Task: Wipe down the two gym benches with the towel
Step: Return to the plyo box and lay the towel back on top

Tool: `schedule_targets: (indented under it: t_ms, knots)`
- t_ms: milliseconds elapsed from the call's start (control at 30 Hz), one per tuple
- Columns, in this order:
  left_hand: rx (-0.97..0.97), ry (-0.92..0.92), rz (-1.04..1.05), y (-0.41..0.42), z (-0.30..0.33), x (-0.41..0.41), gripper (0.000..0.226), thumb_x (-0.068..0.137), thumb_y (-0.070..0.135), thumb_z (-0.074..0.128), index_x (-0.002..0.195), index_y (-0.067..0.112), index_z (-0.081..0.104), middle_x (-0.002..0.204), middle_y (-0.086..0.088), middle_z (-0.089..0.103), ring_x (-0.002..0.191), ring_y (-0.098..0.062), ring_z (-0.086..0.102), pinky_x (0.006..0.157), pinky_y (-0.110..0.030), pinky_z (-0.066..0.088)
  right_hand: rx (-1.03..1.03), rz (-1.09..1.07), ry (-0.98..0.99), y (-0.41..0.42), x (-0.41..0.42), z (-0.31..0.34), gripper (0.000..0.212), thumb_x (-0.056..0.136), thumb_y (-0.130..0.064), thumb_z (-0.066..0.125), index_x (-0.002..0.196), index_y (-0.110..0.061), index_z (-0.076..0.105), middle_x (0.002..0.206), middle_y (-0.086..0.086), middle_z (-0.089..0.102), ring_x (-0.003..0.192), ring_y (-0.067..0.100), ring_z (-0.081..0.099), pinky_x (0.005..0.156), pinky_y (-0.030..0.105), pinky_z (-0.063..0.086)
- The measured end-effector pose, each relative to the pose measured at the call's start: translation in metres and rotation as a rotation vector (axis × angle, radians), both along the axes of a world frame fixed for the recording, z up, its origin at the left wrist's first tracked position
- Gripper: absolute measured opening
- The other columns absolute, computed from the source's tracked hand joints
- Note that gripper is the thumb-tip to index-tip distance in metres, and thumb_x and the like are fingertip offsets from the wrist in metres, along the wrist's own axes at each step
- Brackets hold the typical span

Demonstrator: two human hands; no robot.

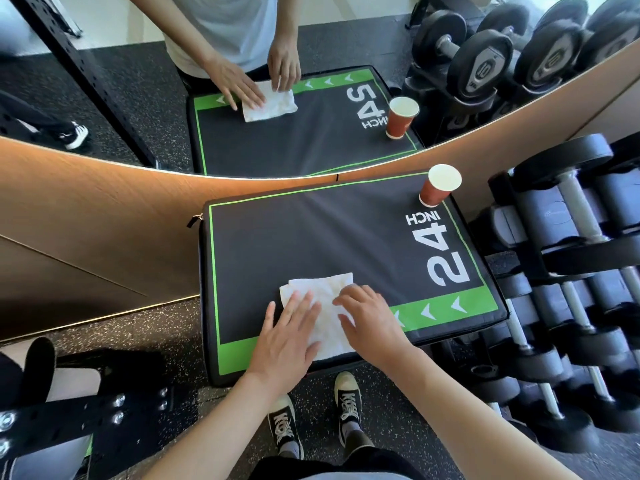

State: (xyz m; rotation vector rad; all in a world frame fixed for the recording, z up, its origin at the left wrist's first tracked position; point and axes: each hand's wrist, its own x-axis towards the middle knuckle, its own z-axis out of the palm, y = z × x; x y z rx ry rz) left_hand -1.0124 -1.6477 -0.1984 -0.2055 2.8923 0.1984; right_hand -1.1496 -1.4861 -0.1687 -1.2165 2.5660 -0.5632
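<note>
White towel [320,306] flat on bench [311,237], under spread left fingers [301,306], curled right fingers [349,299]

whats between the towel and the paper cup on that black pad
Nothing stands there: in the head view only bare black pad runs from the towel under both hands to the paper cup at the far right corner.
</note>
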Motion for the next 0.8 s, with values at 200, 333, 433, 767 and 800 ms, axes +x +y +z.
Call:
schedule_targets:
  t_ms: [200,333,433,767,800]
  knots:
    - [0.073,0.013,-0.015,0.002,-0.006,0.017,0.069,0.109,0.049,0.038,0.169,0.022,0.017,0.176,0.006,0.005,0.163,-0.018,0.006,0.124,-0.060,0.029,0.066,0.209,-0.018,0.023,0.003,-0.020,0.050,0.104,-0.026,0.057,0.152,-0.020,0.049,0.160,-0.002,0.043,0.151,0.021,0.035,0.118,0.040,0.036]
    - [0.104,-0.015,-0.024,-0.010,-0.006,0.018,0.070,0.109,0.052,0.037,0.170,0.030,0.009,0.176,0.010,-0.006,0.162,-0.013,-0.007,0.129,-0.060,0.016,0.198,0.267,0.012,0.027,0.011,-0.035,0.062,0.111,-0.037,0.038,0.165,-0.022,0.013,0.172,-0.007,0.002,0.159,0.015,-0.006,0.129,0.040,0.004]
    - [0.092,-0.037,-0.017,-0.025,-0.005,0.018,0.069,0.110,0.055,0.030,0.169,0.035,0.000,0.175,0.013,-0.014,0.161,-0.011,-0.017,0.130,-0.057,0.007,0.265,0.291,0.029,0.004,0.004,-0.037,0.064,0.111,-0.040,0.031,0.165,-0.021,0.001,0.171,-0.007,-0.009,0.157,0.015,-0.016,0.129,0.043,0.000]
    - [0.115,-0.008,0.106,-0.127,-0.004,-0.008,0.070,0.108,0.056,0.035,0.169,0.036,0.006,0.176,0.013,-0.007,0.161,-0.008,-0.014,0.131,-0.056,0.009,0.260,0.337,0.073,-0.117,-0.030,-0.037,0.065,0.111,-0.036,0.033,0.165,-0.017,0.003,0.172,-0.004,-0.005,0.159,0.019,-0.007,0.129,0.045,0.003]
    - [0.111,-0.008,0.111,-0.139,-0.004,-0.012,0.071,0.108,0.057,0.035,0.169,0.036,0.005,0.176,0.013,-0.007,0.161,-0.007,-0.013,0.131,-0.056,0.009,0.265,0.339,0.083,-0.129,-0.034,-0.037,0.065,0.110,-0.036,0.033,0.165,-0.017,0.003,0.173,-0.004,-0.004,0.159,0.020,-0.006,0.128,0.045,0.004]
